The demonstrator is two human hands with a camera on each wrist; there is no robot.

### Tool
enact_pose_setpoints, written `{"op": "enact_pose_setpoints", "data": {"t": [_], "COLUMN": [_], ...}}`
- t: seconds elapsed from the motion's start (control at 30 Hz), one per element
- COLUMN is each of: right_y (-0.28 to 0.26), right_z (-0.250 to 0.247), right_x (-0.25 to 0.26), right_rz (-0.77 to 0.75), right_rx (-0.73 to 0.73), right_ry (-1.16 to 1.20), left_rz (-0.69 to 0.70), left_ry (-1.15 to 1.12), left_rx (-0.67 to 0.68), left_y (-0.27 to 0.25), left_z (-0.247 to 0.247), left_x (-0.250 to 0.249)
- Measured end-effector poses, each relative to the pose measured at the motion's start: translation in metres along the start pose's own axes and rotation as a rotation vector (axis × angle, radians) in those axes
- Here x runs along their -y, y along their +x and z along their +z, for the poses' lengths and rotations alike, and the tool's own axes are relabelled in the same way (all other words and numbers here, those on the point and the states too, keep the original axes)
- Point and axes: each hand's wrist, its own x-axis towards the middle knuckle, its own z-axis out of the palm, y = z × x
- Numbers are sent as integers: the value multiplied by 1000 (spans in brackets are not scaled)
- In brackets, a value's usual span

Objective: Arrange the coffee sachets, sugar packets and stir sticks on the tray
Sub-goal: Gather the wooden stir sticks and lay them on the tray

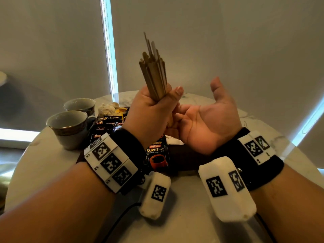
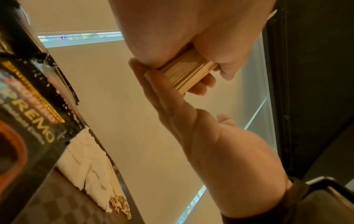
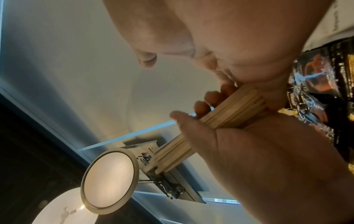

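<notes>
My left hand [image 1: 157,106] grips a bundle of wooden stir sticks [image 1: 154,74] upright above the tray, and their tops fan out. My right hand [image 1: 201,123] is open, palm up, just right of it. In the left wrist view its fingers [image 2: 162,94] lie flat against the lower ends of the stir sticks [image 2: 187,72]. Below the hands is a dark tray [image 1: 189,160]. On it lie a black Kopiko Supremo coffee sachet [image 1: 157,155] and white sugar packets [image 1: 173,140]. The right wrist view shows the stick bundle [image 3: 229,112] inside my left fist.
Two grey cups [image 1: 70,127] [image 1: 80,104] stand at the left of the round marble table [image 1: 43,163]. Behind them is a loose pile of coffee sachets [image 1: 108,120] and pale packets. A black cable [image 1: 119,220] runs along the near table edge.
</notes>
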Motion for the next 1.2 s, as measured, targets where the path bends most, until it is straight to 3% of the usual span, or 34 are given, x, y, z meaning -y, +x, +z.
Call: {"op": "enact_pose_setpoints", "data": {"t": [0.23,0.37,0.43,0.53,0.63,0.73,0.93,1.1,1.2], "right_y": [0,3,3,-6,-17,-23,-2,-7,-6], "right_z": [3,-5,-6,-4,-1,4,5,6,6], "right_x": [-3,4,14,34,47,45,12,23,14], "right_rz": [-25,70,-36,-356,-543,-621,-381,-448,-380], "right_rx": [-111,-163,-310,-446,-460,-420,-271,-367,-304], "right_ry": [-3,-271,-505,-721,-751,-779,-1109,-993,-1098], "left_rz": [-85,-146,-146,-193,-241,-276,-429,-417,-430], "left_ry": [41,-20,106,292,521,734,859,885,901], "left_rx": [38,0,70,241,357,448,521,507,542], "left_y": [-1,0,4,8,6,3,-1,-1,-2], "left_z": [1,1,-4,-11,-12,-8,-2,-1,0], "left_x": [3,-2,1,1,-7,-14,-18,-17,-15]}}
